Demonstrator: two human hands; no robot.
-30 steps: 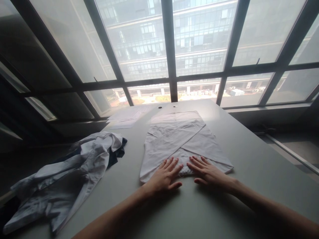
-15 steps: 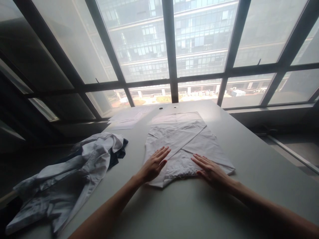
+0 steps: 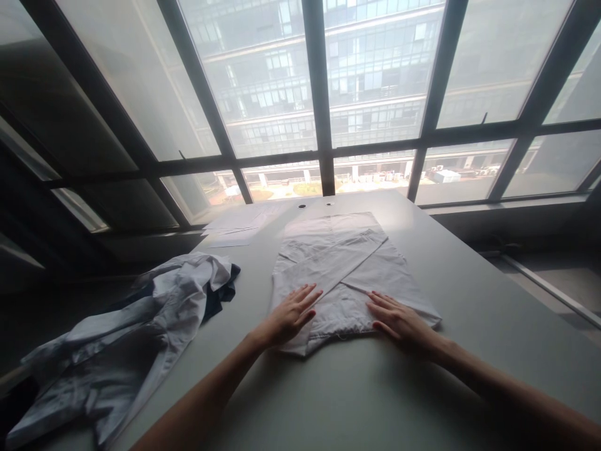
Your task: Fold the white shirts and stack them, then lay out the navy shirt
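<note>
A white shirt (image 3: 347, 257) lies partly folded on the white table (image 3: 338, 401), with a sleeve laid slantwise across its body. My left hand (image 3: 292, 314) rests flat on the near left part of the cloth, fingers outstretched. On the near right part lies my right hand (image 3: 401, 322), its fingers also straight and slightly spread. Neither hand grips the fabric. Some loose thread shows along the shirt's near edge, between the two hands.
Crumpled white and dark clothes (image 3: 154, 326) are heaped at the table's left edge and hang over it. Sheets of paper (image 3: 237, 225) lie at the far left. Beyond the table's far end stand large framed windows (image 3: 323, 94).
My right hand has shifted slightly to the right over the shirt, its fingers a little more spread. The left hand's fingers have opened slightly. The shirt keeps its shape.
</note>
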